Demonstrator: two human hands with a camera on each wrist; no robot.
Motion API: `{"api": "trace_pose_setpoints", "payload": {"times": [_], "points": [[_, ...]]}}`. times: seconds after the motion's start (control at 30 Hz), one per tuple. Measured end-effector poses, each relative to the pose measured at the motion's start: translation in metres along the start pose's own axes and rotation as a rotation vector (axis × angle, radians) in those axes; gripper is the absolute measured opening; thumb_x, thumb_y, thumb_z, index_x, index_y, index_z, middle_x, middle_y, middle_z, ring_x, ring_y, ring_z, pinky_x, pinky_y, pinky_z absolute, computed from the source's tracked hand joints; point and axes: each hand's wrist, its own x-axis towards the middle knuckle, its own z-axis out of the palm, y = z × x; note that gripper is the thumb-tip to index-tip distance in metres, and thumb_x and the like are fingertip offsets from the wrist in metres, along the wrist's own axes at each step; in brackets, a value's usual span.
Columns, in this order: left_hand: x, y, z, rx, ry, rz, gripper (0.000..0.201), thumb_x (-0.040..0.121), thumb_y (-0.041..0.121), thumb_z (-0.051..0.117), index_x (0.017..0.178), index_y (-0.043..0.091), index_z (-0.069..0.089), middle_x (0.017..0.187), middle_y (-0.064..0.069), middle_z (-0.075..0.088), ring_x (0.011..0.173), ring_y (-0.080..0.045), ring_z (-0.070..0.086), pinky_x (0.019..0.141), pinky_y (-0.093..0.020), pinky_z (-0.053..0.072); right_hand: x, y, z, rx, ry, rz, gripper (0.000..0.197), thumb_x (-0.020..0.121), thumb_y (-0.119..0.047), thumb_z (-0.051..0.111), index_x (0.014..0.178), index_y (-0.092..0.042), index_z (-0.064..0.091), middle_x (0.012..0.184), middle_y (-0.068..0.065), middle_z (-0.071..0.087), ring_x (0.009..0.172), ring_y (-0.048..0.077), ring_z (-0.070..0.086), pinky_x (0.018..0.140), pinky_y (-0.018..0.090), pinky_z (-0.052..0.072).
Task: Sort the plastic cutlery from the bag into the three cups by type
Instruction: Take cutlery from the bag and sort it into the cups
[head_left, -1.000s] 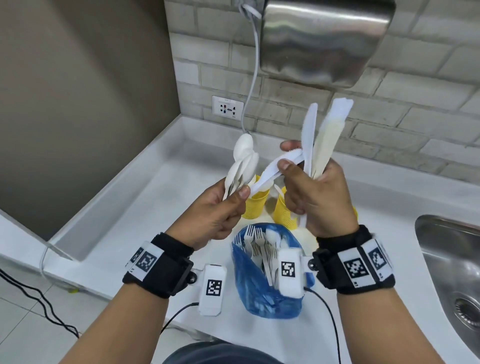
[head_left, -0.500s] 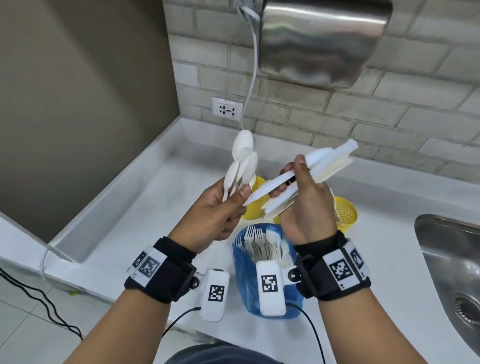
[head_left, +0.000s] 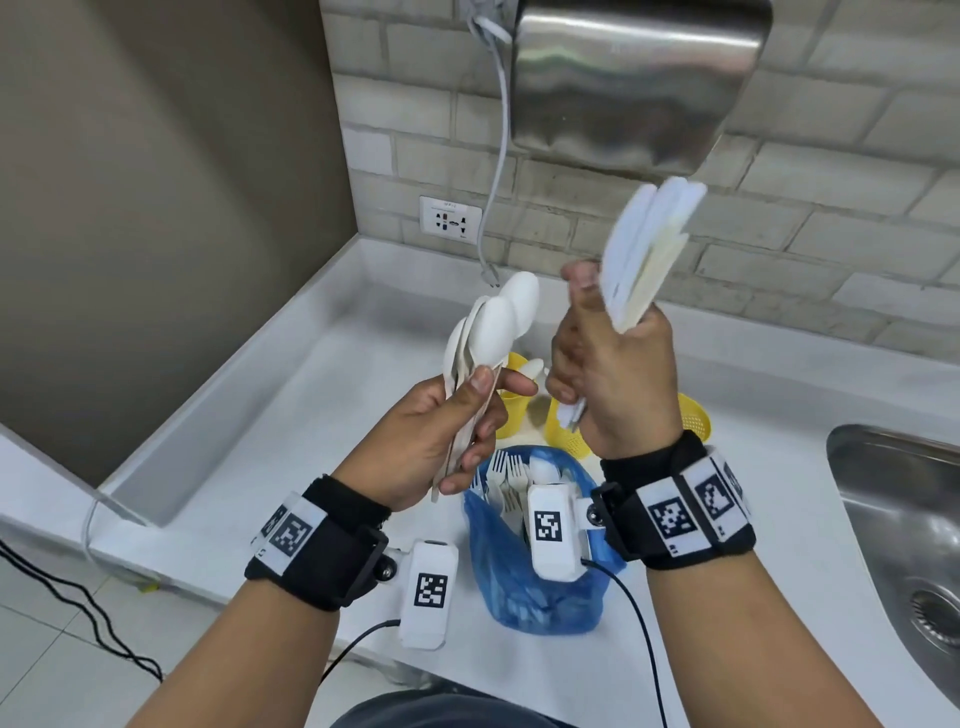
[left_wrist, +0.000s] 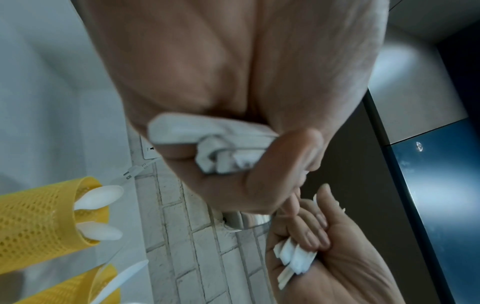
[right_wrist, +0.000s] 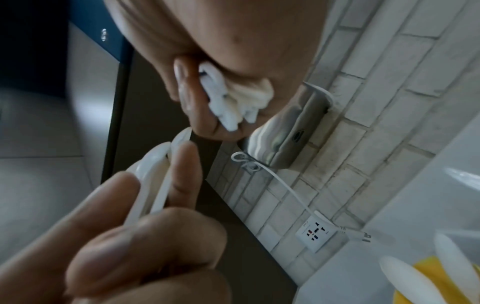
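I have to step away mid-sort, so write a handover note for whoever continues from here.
Left hand grips a bunch of white plastic spoons.
Right hand grips a bunch of white plastic knives.
Blue plastic bag on the white counter holds mostly forks.
Three yellow mesh cups stand behind the bag; one holds two spoons.
Left: drop both bunches, then sort what the bag holds.

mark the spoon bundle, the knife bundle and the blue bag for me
spoon bundle (head_left: 498, 327): head view, on a spoon bowl above the left hand (head_left: 441, 436).
knife bundle (head_left: 647, 249): head view, mid-blade, above the right hand (head_left: 613, 384).
blue bag (head_left: 498, 566): head view, on its front wall below the forks.
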Motion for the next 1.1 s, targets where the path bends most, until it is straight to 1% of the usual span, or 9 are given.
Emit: {"api": "trace_pose_setpoints", "payload": {"times": [0.27,0.43,0.5,0.57,0.67,0.8,0.93,1.0,1.1], "points": [[0.000,0.002,0.000,0.044,0.063,0.020,0.044,0.100,0.046,0.050,0.122,0.012,0.068,0.066,-0.001,0.029,0.048,-0.013,0.028,0.045,-0.024,0.035,-0.002,0.009,0.003,-0.176,-0.054,-0.011,0.015,0.097,-0.019,0.070,0.086,-0.011,0.064,0.044,-0.002,0.040,0.035,0.016,0.031,0.042,0.023,0.030],[0.000,0.001,0.001,0.137,0.184,0.019,0.037,0.096,0.045,0.062,0.072,0.020,0.050,0.060,0.001,0.023,0.048,-0.013,0.020,0.042,-0.021,0.028,-0.008,0.015,0.011,-0.149,-0.017,-0.010,0.025,0.097,-0.023,0.070,0.077,-0.014,0.057,0.046,-0.004,0.038,0.036,0.015,0.031,0.043,0.023,0.029],[0.002,0.000,0.000,0.122,0.232,0.013,0.043,0.098,0.047,0.061,0.066,0.023,0.046,0.062,-0.003,0.022,0.049,-0.015,0.024,0.043,-0.023,0.031,-0.008,0.013,0.015,-0.031,0.088,0.025,0.037,0.097,-0.021,0.069,0.068,-0.015,0.047,0.044,-0.003,0.034,0.034,0.014,0.029,0.041,0.022,0.027],[0.003,0.000,0.001,0.098,0.277,-0.016,0.034,0.098,0.045,0.056,0.072,0.023,0.057,0.063,-0.005,0.042,0.052,-0.017,0.047,0.045,-0.025,0.042,-0.009,0.010,0.019,0.056,0.154,0.004,0.044,0.099,-0.019,0.067,0.065,-0.014,0.039,0.042,-0.003,0.033,0.032,0.014,0.028,0.040,0.022,0.027],[0.005,0.000,0.003,-0.052,0.278,-0.102,0.033,0.104,0.039,0.050,0.094,0.014,0.070,0.100,-0.016,0.075,0.087,-0.029,0.076,0.067,-0.035,0.064,-0.015,0.009,0.024,0.005,0.125,-0.151,0.044,0.101,-0.019,0.064,0.062,-0.014,0.042,0.044,0.000,0.038,0.036,0.019,0.036,0.042,0.027,0.035],[0.007,0.001,0.004,-0.267,0.265,-0.168,0.039,0.103,0.036,0.053,0.100,0.002,0.072,0.120,-0.038,0.064,0.101,-0.040,0.073,0.086,-0.044,0.063,-0.021,0.021,0.028,-0.190,0.034,-0.282,0.038,0.099,-0.023,0.066,0.066,-0.006,0.054,0.053,0.019,0.052,0.050,0.026,0.056,0.056,0.039,0.051],[0.010,0.002,0.000,-0.338,0.285,-0.215,0.049,0.101,0.037,0.055,0.132,-0.002,0.063,0.135,-0.034,0.059,0.127,-0.044,0.060,0.089,-0.041,0.062,-0.024,0.042,0.029,-0.348,0.026,-0.218,0.027,0.092,-0.041,0.069,0.069,-0.027,0.063,0.060,-0.007,0.064,0.064,0.014,0.068,0.065,0.036,0.058],[0.010,0.003,-0.001,-0.322,0.321,-0.212,0.048,0.105,0.033,0.053,0.131,-0.007,0.059,0.130,-0.032,0.064,0.119,-0.039,0.066,0.087,-0.039,0.062,-0.022,0.047,0.026,-0.403,0.031,-0.226,0.026,0.091,-0.044,0.066,0.073,-0.026,0.062,0.063,-0.012,0.062,0.066,0.010,0.066,0.067,0.030,0.053],[0.008,0.004,0.001,-0.297,0.356,-0.168,0.033,0.106,0.027,0.052,0.095,0.000,0.066,0.093,-0.020,0.076,0.092,-0.030,0.076,0.091,-0.043,0.061,-0.017,0.048,0.014,-0.448,0.005,-0.267,0.027,0.096,-0.030,0.065,0.076,-0.012,0.061,0.065,-0.009,0.061,0.065,0.008,0.064,0.067,0.021,0.049]]}}
